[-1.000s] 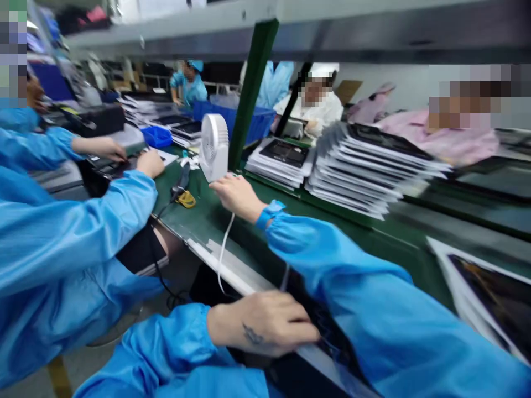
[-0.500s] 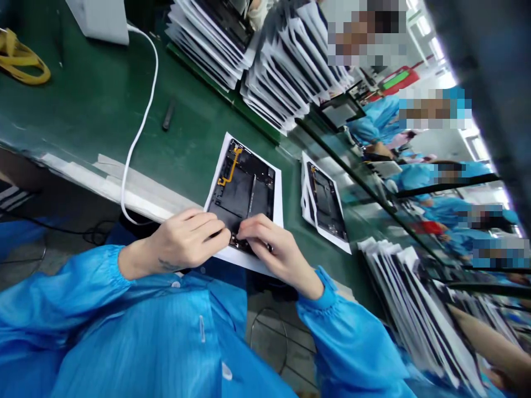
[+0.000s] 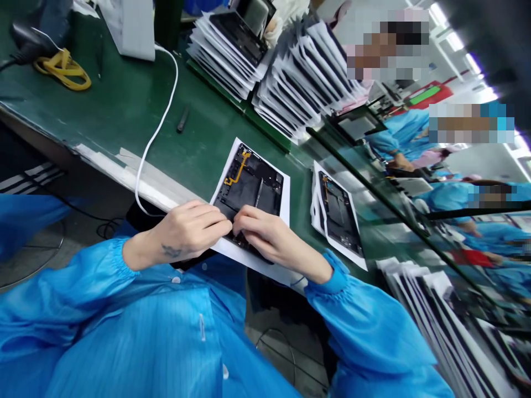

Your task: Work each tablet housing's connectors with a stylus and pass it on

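Observation:
A black tablet housing [image 3: 269, 190] with an orange flex cable [image 3: 238, 170] lies on a white sheet [image 3: 285, 204] at the table's front edge. My left hand [image 3: 193, 229] is closed over the housing's near left corner, fingers pressed together. Close beside it, my right hand [image 3: 263, 232] pinches with bent fingers over the near edge. The fingertips of both hands almost meet. Whatever lies between them is too small or hidden to make out.
Another housing [image 3: 340, 204] on white sheets lies to the right. Stacks of housings between paper [image 3: 307, 77] stand at the back, more [image 3: 435, 315] at the right. A white cable [image 3: 160, 127], a small black bar [image 3: 183, 120] and a yellow band [image 3: 66, 69] are on the left.
The view has shifted, so the table's things appear farther right and slightly lower. My right hand's fingertips have come closer to my left hand's over the housing's near edge.

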Demonstrator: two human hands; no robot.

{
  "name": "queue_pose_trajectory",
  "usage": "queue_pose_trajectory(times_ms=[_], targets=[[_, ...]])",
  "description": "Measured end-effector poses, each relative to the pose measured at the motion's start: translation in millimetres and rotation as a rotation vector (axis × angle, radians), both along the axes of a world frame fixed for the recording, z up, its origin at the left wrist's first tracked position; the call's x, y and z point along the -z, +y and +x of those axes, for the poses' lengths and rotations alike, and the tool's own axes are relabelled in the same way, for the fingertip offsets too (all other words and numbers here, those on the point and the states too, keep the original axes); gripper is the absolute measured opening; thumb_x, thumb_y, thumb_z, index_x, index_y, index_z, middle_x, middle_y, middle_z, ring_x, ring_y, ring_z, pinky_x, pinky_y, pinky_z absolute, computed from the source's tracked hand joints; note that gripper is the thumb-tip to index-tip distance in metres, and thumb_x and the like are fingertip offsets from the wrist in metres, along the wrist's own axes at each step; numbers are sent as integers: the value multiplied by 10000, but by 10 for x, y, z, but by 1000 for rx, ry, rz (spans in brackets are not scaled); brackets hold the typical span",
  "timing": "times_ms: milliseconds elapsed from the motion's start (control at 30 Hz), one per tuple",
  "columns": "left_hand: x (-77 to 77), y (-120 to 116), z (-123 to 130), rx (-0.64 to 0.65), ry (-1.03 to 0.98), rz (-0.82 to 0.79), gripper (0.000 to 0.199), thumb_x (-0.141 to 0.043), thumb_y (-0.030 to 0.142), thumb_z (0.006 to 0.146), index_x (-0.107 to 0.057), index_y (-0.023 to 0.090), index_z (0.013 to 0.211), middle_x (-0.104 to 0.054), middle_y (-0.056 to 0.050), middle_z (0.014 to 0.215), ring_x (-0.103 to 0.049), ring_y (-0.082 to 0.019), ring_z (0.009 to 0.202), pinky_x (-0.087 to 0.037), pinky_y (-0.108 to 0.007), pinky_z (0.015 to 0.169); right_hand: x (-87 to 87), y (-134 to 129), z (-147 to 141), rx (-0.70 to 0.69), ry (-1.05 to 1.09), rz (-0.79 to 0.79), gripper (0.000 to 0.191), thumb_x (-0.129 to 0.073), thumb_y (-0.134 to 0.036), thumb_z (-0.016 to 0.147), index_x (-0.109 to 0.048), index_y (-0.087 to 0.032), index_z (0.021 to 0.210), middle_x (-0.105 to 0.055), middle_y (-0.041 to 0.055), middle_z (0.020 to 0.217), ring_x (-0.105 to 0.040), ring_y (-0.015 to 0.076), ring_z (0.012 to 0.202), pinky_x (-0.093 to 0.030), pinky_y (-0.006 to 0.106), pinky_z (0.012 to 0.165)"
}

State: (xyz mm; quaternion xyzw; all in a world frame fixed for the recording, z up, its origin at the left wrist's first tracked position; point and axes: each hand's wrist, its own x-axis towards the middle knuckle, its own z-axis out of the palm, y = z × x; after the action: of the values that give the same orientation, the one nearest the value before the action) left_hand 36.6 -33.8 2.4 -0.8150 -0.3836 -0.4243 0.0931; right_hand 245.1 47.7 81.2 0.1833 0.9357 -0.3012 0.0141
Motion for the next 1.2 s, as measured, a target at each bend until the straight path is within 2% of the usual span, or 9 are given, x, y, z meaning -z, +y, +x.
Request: queue_pose_trajectory(times_ms=[233,533,600,700,800,1200], targets=[[15,16,2,-4,9,43,173,-478,111,975,-626,156,897,-735,-43,893,-684,-166,813,-481,-307,742,-54,20,-44,-72,-102,82,220,-355,-141,989,-552,-211,920,-546,50,961,-526,158,818,-439,275,733],[2,13,30,-62,-18,69,144,-518,120,937,-601,170,831,-721,-9,771,-661,-149,704,-466,-328,753,-58,65,-56,-145,-107,129,234,-353,-142,991,-573,-201,936,-556,65,958,-517,182,841,-444,299,739],[-4,9,30,-58,-24,67,133,-517,112,933,-604,165,846,-727,-11,782,-663,-149,705,-464,-331,759,-44,64,-38,-124,-72,93,223,-370,-122,976,-574,-202,931,-565,60,949,-526,182,846,-448,301,746],[0,1,36,-37,-37,51,114,-522,102,931,-611,150,878,-736,-26,814,-677,-157,726,-465,-338,764,-12,40,27,-23,32,21,242,-355,-71,955,-557,-203,963,-580,51,930,-549,169,842,-465,295,767],[6,-4,45,-30,-42,39,96,-536,100,927,-614,142,892,-731,-28,808,-677,-165,730,-466,-346,769,19,-11,94,37,70,37,262,-332,-65,965,-551,-206,992,-582,63,954,-556,174,866,-470,308,793],[-12,-10,31,-57,-33,39,101,-522,115,937,-616,149,921,-732,-36,812,-673,-168,728,-471,-340,762,-24,-29,53,-32,-53,106,241,-344,-110,966,-560,-213,994,-573,73,994,-527,188,876,-473,305,753]])
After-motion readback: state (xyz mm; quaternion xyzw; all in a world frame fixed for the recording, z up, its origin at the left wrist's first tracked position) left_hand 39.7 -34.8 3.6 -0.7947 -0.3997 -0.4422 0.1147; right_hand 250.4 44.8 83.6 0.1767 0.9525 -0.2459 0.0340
